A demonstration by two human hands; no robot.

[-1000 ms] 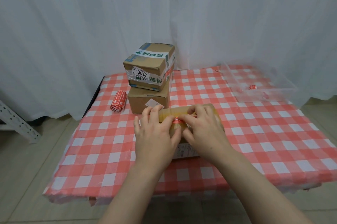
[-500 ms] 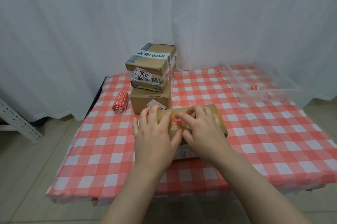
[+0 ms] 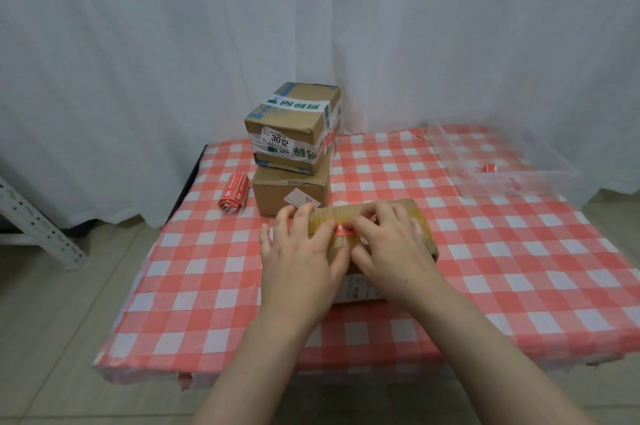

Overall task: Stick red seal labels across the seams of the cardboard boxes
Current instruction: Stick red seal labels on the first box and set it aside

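A long brown cardboard box [image 3: 377, 217], wrapped in yellowish tape, lay flat near the front of the table, with a red seal label [image 3: 343, 230] across its top. Behind it, two more cardboard boxes were stacked, the upper one [image 3: 294, 128] askew on the lower [image 3: 289, 191]. A bundle of red labels [image 3: 233, 193] lay just left of the stack.

Matt brown cardboard is seen on the near box [image 3: 374, 217], overlaid by glossy yellowish tape. The counter [image 3: 519, 269] is covered by a smooth, faintly shiny checked cloth. The bin [image 3: 519, 179] is made of clear glossy plastic; the label roll [image 3: 233, 192] looks like glossy red paper.
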